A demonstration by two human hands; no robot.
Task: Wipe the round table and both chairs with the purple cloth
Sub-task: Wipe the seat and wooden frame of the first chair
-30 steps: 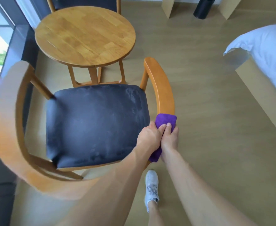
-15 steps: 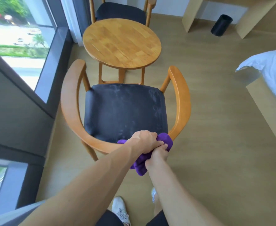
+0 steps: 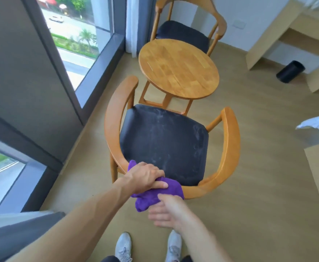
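My left hand point(image 3: 145, 176) gripped the bunched purple cloth point(image 3: 156, 193) over the curved wooden back rail of the near black-cushioned wooden armchair point(image 3: 228, 148), fingers curled round the fabric, while my right hand point(image 3: 167, 212) hung just below the cloth's lower fold with fingers loosely spread; whether it touched the fabric could not be told. To my mind the step called for wrapping the cloth round the rail and drawing it along the bend with steady pressure, letting the free hand gather the hanging tail so it cleared the floor. The armchair's dark seat cushion point(image 3: 164, 142) showed pale, dusty smears. Just beyond stood the round butcher-block wooden table point(image 3: 178, 68), bare on top, and behind it the second black-seated wooden armchair point(image 3: 181, 35). A floor-length window point(image 3: 75, 35) ran along the left; a black cylindrical bin point(image 3: 290, 71) sat beneath a pale wooden desk point(image 3: 290, 31) far right.
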